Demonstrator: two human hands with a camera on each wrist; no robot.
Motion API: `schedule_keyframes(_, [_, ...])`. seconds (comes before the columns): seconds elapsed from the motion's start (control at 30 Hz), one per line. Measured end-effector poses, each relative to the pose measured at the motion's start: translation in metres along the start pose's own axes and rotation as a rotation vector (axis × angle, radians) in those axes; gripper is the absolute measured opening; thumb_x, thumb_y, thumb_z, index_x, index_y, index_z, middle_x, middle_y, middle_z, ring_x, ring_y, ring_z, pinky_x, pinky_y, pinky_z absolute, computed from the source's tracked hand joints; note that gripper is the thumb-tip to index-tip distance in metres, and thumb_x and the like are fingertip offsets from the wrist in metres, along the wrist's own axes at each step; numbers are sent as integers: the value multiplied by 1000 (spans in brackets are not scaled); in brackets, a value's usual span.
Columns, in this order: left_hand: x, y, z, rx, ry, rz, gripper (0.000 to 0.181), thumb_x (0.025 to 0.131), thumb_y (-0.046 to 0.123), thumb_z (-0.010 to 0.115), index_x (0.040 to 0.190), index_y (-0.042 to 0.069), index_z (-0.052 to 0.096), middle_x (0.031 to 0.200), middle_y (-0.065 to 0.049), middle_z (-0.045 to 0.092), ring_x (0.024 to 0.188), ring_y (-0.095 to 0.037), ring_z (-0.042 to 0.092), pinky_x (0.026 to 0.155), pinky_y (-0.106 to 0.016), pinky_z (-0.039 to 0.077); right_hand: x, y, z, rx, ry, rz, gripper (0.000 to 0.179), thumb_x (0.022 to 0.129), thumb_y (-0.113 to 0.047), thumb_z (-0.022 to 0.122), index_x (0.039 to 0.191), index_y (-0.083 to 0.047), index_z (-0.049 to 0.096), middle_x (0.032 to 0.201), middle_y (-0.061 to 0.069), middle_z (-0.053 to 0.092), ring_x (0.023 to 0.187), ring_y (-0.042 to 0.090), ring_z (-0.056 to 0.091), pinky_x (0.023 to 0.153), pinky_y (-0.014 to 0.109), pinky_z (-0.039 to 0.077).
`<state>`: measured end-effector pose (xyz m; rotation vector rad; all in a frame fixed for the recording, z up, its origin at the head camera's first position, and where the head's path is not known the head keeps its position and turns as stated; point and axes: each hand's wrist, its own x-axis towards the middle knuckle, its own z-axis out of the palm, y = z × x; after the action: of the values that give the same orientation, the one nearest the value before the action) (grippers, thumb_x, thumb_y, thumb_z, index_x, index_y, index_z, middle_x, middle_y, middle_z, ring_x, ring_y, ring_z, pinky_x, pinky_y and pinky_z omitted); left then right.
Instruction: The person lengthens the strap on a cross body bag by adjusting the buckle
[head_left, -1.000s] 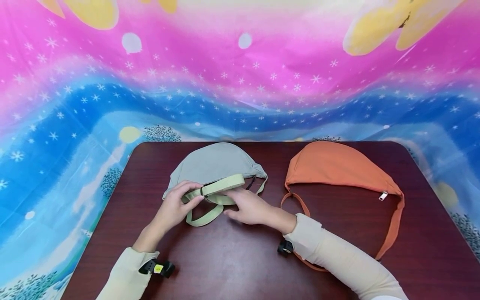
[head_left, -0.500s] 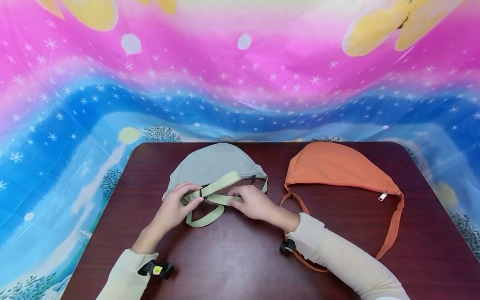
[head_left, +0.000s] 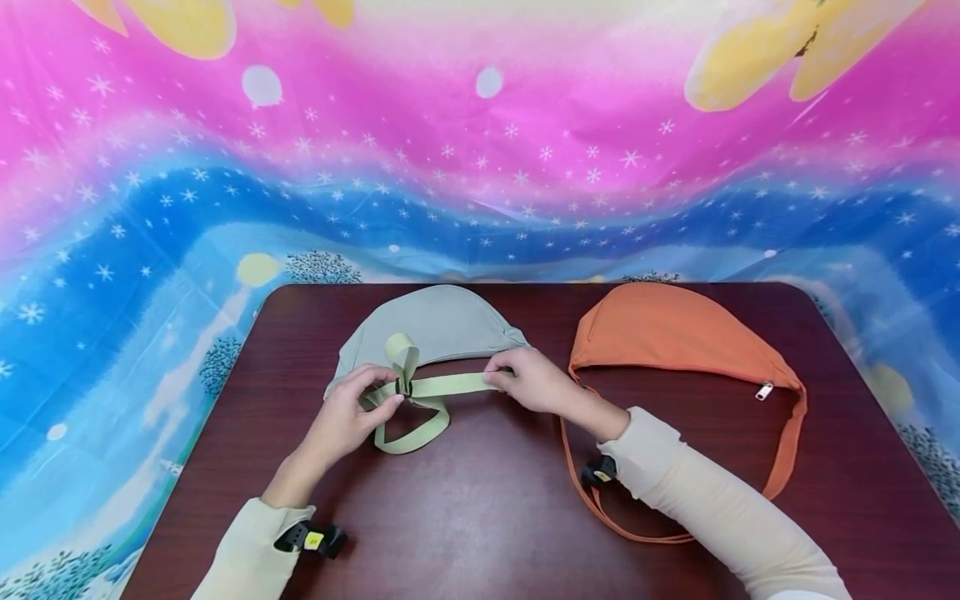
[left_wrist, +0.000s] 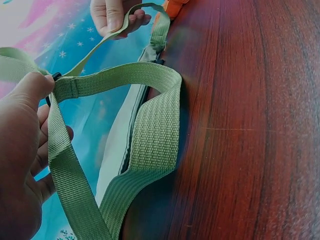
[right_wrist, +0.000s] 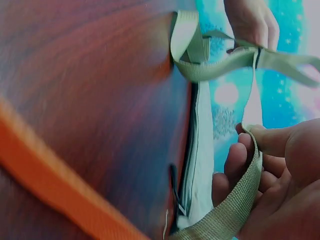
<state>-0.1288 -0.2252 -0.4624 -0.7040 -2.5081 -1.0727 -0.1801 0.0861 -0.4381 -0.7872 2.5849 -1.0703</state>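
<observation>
A pale grey-green bag (head_left: 431, 325) lies toward the back of the table, its light green strap (head_left: 453, 384) lifted in front of it. With thumb and fingers my left hand (head_left: 351, 414) pinches the strap at a small black slider (left_wrist: 56, 76). My right hand (head_left: 534, 382) pinches another stretch of the strap near the bag's right end, and the strap runs fairly straight between the two hands. A short loop stands up at the slider. Another strap loop (left_wrist: 155, 135) hangs below my left hand. A black zipper (right_wrist: 189, 150) edges the bag.
An orange bag (head_left: 667, 329) with a silver zipper pull (head_left: 763, 391) lies to the right on the dark red-brown table (head_left: 450, 533). Its orange strap (head_left: 637, 533) loops forward beneath my right forearm. A printed cloth (head_left: 480, 167) hangs behind the table.
My right hand has taken hold of the lower strap stretch and moved right, drawing it out. The upper loop has shrunk toward the slider. My left hand has stayed almost still.
</observation>
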Motion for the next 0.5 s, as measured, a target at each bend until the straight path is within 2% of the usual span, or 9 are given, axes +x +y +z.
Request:
schedule_keyframes(0.2, [1,2,1,8,3,35,19,82,9,81,91,7,65,88,0,61,76,-12,53,66,-26,44,-5,8,-17,12,-26,9,14,100,-20,66,88,-18,74,69,-6,56,58,12,45,60,29,41])
schedule_keyframes(0.3, [2,4,2,-12,-3,41,19,83,8,81,92,6,64,88,0,60,76,-12,51,65,-26,43,-7,9,-21,10,-37,-11,16,101,-20,66,86,-17,73,71,-6,57,59,12,45,60,30,41])
schedule_keyframes(0.5, [2,6,5,-13,-9,28,20,82,7,80,95,4,65,90,-2,61,76,-12,53,66,-27,45,-7,10,-23,-4,-58,1,17,100,-18,66,86,-17,74,72,-5,57,60,13,46,63,31,43])
